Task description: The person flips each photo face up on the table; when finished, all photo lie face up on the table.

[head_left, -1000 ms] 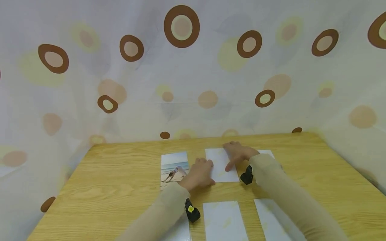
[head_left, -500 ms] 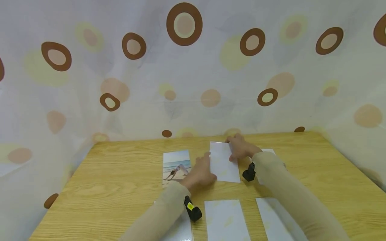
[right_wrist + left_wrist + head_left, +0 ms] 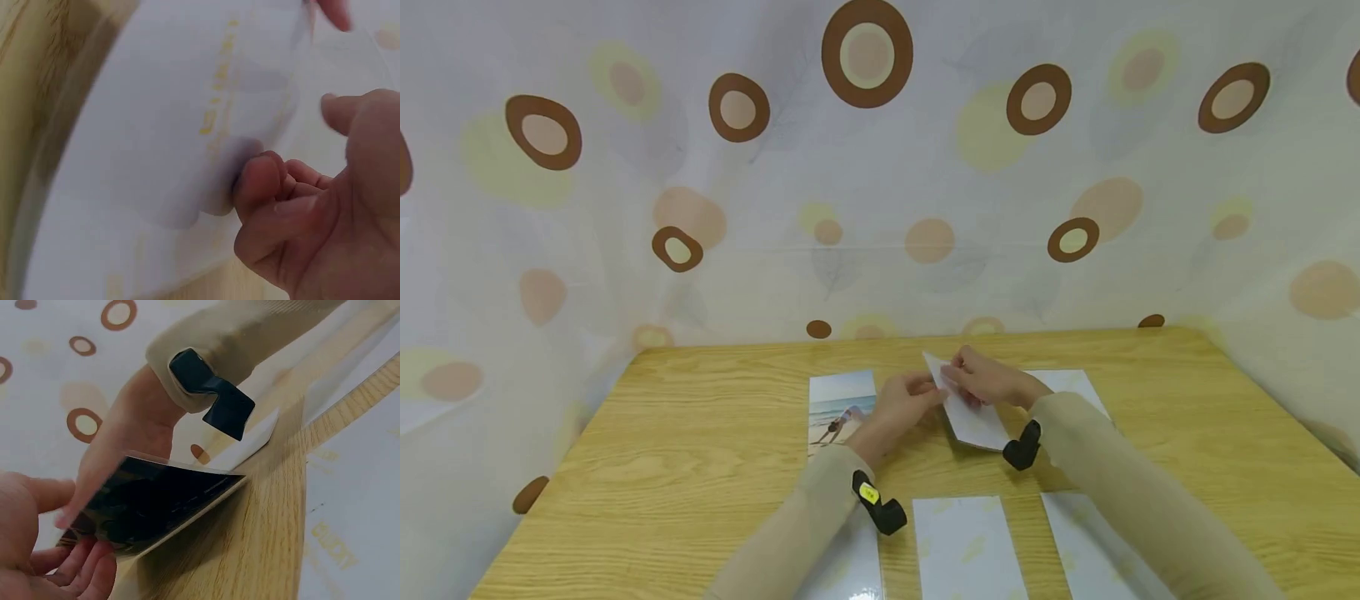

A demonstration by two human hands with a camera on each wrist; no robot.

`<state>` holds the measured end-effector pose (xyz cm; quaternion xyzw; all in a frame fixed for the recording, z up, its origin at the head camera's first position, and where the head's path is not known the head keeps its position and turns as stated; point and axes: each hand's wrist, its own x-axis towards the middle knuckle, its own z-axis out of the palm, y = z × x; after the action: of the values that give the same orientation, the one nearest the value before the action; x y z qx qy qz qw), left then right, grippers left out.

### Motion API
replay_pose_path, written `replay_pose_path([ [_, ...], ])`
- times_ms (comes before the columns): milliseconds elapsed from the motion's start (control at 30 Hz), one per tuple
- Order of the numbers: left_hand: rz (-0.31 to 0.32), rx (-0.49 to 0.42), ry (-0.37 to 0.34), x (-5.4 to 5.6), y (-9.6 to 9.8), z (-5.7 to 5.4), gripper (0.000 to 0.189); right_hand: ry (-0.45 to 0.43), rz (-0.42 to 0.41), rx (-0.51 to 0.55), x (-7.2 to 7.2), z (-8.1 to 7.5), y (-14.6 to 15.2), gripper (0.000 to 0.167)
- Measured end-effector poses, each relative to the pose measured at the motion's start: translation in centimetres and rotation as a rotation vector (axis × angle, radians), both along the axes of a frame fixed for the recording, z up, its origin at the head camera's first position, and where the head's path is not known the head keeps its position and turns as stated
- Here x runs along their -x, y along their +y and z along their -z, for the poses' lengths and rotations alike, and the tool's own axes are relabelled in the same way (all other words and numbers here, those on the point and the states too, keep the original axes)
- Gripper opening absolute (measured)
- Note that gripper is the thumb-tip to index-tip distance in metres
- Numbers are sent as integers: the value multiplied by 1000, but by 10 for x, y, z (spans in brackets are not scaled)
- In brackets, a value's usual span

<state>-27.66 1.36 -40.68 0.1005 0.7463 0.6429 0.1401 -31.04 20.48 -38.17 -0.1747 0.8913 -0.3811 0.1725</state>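
Note:
A photo print [image 3: 973, 421] is lifted at a tilt off the table, white back with yellow lettering towards the head camera. In the left wrist view the print [image 3: 156, 503] shows its dark picture side. My left hand [image 3: 898, 412] pinches its left edge, thumb on one side and fingers [image 3: 94, 569] on the other. Bent fingers of my right hand [image 3: 988, 379] lie against the white back; in the right wrist view this hand [image 3: 325, 231] is blurred, and whether it grips the print is unclear. Left of my left hand lies a beach photo [image 3: 838, 404], picture up.
Face-down prints lie around on the wooden table [image 3: 700, 450]: one behind the right wrist [image 3: 1071, 383], one at front centre [image 3: 970, 550], one under the right forearm [image 3: 1090, 533], another by the left forearm [image 3: 850, 558]. A patterned cloth [image 3: 880, 167] hangs behind.
The print lay flat under both hands, then my right hand raised its far edge. Now it is tilted up higher, and my left hand has taken its left edge.

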Motion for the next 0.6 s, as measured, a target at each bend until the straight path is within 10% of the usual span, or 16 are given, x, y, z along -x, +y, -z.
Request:
replay_pose_path([
  [200, 187, -67, 102, -2, 5, -5, 63, -168, 35, 157, -9, -11, 1, 55],
  [600, 368, -1, 153, -9, 6, -14, 72, -254, -57, 304, -18, -25, 14, 32],
])
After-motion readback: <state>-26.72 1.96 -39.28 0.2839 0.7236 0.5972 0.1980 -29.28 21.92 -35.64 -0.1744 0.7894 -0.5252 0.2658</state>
